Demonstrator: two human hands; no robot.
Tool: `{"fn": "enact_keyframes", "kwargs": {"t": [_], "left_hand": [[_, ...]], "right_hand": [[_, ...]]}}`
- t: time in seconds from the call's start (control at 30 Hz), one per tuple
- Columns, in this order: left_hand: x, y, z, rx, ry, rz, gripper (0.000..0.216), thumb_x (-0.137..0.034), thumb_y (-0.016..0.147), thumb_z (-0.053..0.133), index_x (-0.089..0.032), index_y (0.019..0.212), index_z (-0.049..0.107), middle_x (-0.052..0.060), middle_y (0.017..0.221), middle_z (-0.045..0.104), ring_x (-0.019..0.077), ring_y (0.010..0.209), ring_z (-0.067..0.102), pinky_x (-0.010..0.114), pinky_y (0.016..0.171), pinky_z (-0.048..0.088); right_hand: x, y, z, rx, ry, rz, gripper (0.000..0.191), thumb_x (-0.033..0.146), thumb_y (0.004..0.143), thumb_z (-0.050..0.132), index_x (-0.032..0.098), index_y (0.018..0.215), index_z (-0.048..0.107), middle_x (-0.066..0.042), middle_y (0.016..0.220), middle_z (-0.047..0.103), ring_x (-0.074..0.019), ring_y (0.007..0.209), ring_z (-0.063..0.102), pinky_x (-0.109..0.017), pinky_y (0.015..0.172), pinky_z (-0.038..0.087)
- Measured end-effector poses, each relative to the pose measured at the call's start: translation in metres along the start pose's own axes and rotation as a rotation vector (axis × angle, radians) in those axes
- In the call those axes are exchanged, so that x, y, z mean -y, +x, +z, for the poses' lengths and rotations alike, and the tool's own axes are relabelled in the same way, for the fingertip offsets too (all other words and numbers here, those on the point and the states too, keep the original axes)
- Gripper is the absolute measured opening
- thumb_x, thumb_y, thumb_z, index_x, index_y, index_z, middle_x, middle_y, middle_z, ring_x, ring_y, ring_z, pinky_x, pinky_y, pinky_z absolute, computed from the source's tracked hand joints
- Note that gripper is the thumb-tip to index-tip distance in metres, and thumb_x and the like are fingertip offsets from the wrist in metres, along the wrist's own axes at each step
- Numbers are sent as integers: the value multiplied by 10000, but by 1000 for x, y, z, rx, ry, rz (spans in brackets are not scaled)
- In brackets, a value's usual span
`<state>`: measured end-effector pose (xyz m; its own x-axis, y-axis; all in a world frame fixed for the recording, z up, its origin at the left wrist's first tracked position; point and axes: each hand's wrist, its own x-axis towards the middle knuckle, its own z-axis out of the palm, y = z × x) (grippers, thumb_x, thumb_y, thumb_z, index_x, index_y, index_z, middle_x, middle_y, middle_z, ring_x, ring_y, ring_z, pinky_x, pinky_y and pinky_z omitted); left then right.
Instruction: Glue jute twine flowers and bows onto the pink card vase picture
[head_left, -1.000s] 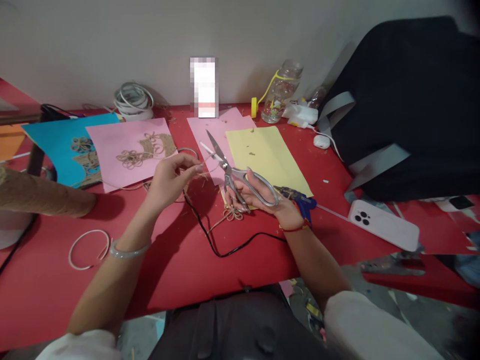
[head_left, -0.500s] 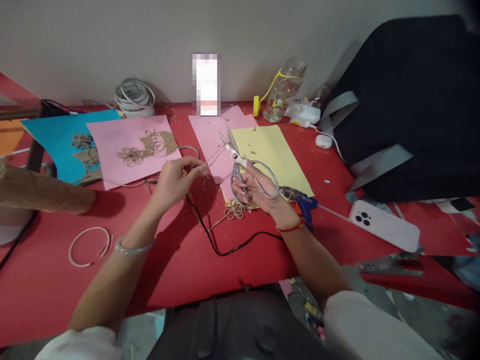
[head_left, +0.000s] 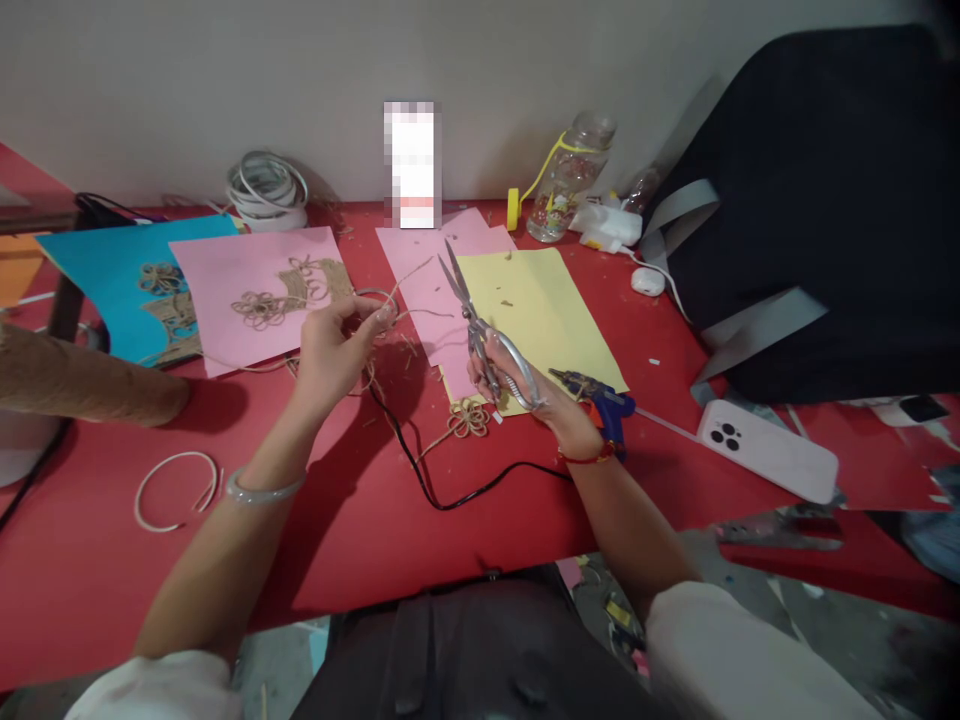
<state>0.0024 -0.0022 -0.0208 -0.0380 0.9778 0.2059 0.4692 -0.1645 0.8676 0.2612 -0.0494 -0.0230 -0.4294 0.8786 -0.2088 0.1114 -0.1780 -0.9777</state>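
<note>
My right hand (head_left: 525, 390) is closed round the handles of metal scissors (head_left: 480, 325), blades shut and pointing up and away over the yellow paper (head_left: 540, 310). My left hand (head_left: 334, 345) pinches a length of jute twine (head_left: 409, 275), whose free end sticks up toward the scissors. Between my hands a small flower-shaped twine knot (head_left: 466, 418) lies on the red table (head_left: 360, 520). A black cord (head_left: 442, 490) runs under my hands to a blue glue gun (head_left: 596, 395) just right of my right wrist.
Pink paper (head_left: 240, 290) and blue paper (head_left: 112, 280) with twine shapes lie at the left, a twine cone (head_left: 82, 380) further left. A wire ring (head_left: 172, 490), white phone (head_left: 769, 450), bottle (head_left: 566, 180), coiled cable (head_left: 266, 190) and dark bag (head_left: 825, 210) surround the work area.
The scissor blades have closed and swung upright. My left hand has lifted back a little with the twine, whose end now stands free.
</note>
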Motion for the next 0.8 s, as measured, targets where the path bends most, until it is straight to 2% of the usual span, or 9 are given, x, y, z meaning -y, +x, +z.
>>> {"fn": "enact_keyframes", "kwargs": {"t": [0.17, 0.4, 0.67, 0.8], "left_hand": [[-2, 0, 1, -7, -18, 8, 219, -359, 871, 677, -155, 869, 757, 50, 749, 730, 137, 623, 585, 258, 580, 427], [-7, -5, 2, 121, 132, 21, 256, -389, 883, 668, -162, 917, 784, 48, 788, 749, 141, 623, 558, 261, 567, 412], [-1, -2, -1, 40, 161, 83, 238, -357, 919, 639, -177, 940, 792, 45, 774, 741, 155, 681, 592, 273, 612, 418], [-2, -2, 0, 90, 185, 90, 225, -342, 920, 633, -181, 925, 789, 45, 803, 747, 159, 704, 604, 279, 639, 424]], "right_hand": [[-4, 12, 3, 75, -166, -36, 457, 667, 944, 517, 231, 815, 471, 31, 692, 458, -128, 601, 403, -296, 584, 382], [3, 14, 9, 109, -258, -36, 421, 633, 924, 565, 215, 889, 534, 18, 759, 491, -125, 649, 415, -287, 614, 402], [1, 13, 3, 113, -281, 2, 435, 641, 923, 583, 212, 875, 534, 32, 722, 472, -111, 618, 413, -270, 592, 387], [-1, 15, 3, 125, -293, -1, 424, 629, 930, 579, 206, 909, 558, 23, 757, 494, -116, 646, 430, -276, 620, 388]]}}
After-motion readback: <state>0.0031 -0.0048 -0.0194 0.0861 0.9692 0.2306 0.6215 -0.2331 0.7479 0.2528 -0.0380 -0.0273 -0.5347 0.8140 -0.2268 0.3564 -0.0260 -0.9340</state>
